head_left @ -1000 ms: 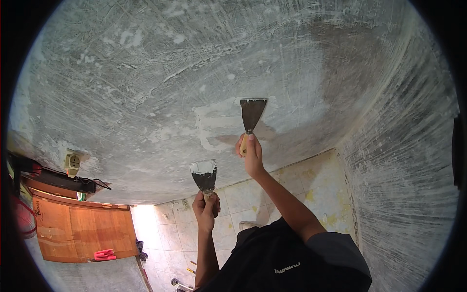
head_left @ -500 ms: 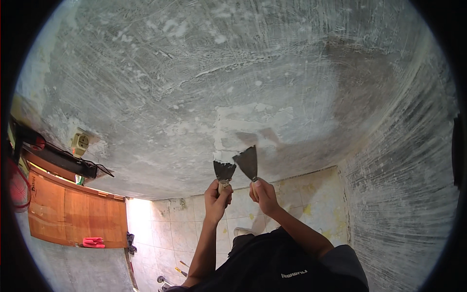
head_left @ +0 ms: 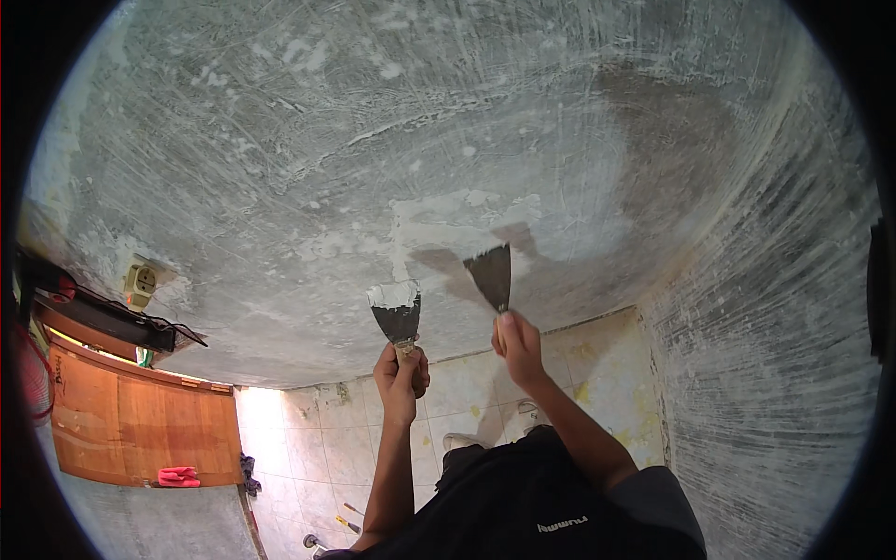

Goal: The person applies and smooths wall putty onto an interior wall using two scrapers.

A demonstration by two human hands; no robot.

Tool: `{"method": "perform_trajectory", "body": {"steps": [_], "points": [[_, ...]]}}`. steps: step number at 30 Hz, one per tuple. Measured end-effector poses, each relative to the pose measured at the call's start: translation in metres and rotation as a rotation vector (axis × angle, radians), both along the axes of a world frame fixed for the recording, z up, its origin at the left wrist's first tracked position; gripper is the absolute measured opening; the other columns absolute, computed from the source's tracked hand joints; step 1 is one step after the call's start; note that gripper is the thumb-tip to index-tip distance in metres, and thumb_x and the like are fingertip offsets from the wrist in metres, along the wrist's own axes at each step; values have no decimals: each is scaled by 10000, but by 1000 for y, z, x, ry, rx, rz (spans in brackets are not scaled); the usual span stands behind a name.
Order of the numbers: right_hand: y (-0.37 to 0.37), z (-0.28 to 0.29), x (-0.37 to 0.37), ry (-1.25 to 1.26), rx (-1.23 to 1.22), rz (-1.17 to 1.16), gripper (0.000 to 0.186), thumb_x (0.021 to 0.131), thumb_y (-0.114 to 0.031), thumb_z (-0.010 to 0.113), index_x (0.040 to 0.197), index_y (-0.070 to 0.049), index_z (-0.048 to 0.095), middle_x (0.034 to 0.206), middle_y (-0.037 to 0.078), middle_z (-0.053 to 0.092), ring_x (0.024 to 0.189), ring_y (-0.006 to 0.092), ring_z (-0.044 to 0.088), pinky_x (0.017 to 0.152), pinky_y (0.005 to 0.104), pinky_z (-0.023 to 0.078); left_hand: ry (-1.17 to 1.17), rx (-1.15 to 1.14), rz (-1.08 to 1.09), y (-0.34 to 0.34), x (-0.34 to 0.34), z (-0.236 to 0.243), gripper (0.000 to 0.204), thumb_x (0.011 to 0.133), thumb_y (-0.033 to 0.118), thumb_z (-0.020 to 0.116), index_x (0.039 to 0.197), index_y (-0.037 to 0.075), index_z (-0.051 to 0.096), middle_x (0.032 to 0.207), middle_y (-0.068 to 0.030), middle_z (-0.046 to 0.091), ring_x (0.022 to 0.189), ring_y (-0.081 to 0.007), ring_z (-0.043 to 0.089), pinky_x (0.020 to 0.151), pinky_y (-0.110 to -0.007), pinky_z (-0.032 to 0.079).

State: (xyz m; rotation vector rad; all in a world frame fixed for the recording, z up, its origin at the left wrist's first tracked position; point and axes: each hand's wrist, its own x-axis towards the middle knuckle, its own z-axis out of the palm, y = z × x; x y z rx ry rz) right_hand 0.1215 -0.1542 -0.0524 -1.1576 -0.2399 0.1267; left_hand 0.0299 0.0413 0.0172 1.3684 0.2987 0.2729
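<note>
My left hand [head_left: 401, 381] is closed round the handle of a putty knife [head_left: 399, 323]. White filler [head_left: 393, 295] coats the top part of its dark blade. To the right, my right hand [head_left: 519, 349] grips the handle of a second putty knife [head_left: 491, 277], whose dark blade is tilted up and to the left, with only traces of white along its edge. The two blades stand apart. Ahead of them is a grey plastered wall [head_left: 355, 233] with a fresh pale patch [head_left: 467, 203]. Whether the right blade touches the wall I cannot tell.
A wall socket [head_left: 140, 283] and a dark shelf with cables [head_left: 112, 317] are at the left. Below lies a wooden panel [head_left: 140, 420] with a pink cloth [head_left: 178, 477]. Tools [head_left: 348, 523] lie on the tiled floor [head_left: 345, 448]. A rough side wall [head_left: 747, 420] rises at the right.
The two putty knives have moved apart: the left one went left and slightly up, the right one moved right and up, its blade now leaning less. The view has shifted a little.
</note>
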Motion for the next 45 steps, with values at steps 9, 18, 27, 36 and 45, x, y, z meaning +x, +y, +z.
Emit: {"method": "perform_trajectory", "body": {"steps": [9,18,27,36,45], "points": [[43,9,73,-43,148,-188,437,1157,-360,373,822,-96,467,631,-3,457,556,74,382,519,279,325,37,13,10,-2,-13,-3,226,1017,92,586,1222,14,639,797,-49,630,574,-82,548,486,-228,424],[63,-12,68,-24,208,-105,465,1156,-466,305,939,-101,496,655,31,511,566,95,428,532,268,352,43,37,31,2,-23,-9,230,1021,126,595,1221,21,635,786,-41,622,533,-76,511,447,-227,386],[68,-10,82,-53,262,-120,463,1155,-469,298,947,-104,495,694,42,529,588,104,446,551,268,363,27,40,36,6,-22,-7,185,1041,139,599,1187,30,632,766,-35,615,509,-55,486,424,-213,332],[76,9,80,-111,230,-165,442,1161,-423,320,935,-83,490,707,16,500,578,88,402,536,277,341,60,37,40,4,-20,-8,165,1033,139,612,1163,39,630,759,-30,611,517,-56,492,427,-216,339],[83,-10,68,-122,203,-87,462,1160,-446,297,948,-86,496,708,28,511,604,95,432,567,272,366,70,49,44,3,-21,-5,180,1029,139,614,1179,43,631,761,-30,610,523,-66,506,432,-217,359]]}}
